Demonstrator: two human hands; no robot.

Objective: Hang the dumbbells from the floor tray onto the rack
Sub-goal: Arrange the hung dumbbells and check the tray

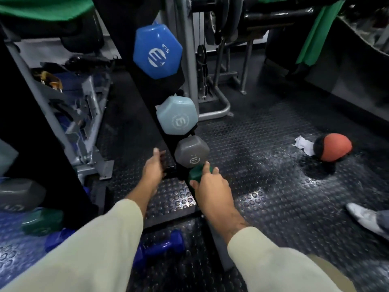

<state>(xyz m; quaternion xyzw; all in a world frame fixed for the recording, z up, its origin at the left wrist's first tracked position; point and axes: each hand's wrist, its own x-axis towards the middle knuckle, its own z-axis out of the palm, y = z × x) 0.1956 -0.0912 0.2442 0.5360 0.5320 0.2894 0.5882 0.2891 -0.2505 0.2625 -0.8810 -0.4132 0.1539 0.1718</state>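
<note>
Three dumbbells are seen hung on the black rack point(147, 114): a blue one point(156, 52) at the top, a pale blue one point(177, 115) under it, and a grey one point(192, 151) lower down. A green dumbbell point(199, 171) is held just under the grey one, at the foot of the rack. It is gripped by the right hand point(211, 187), with the fingers curled round it. The left hand point(153, 168) is laid at the other side of the rack, close to the green dumbbell's far end; whether anything is gripped there cannot be told. A dark blue dumbbell point(160, 248) is left on the floor tray point(170, 199) near the sleeves. A red ball point(334, 149) and a white cloth point(305, 145) are seen well apart on the floor, to the right.
</note>
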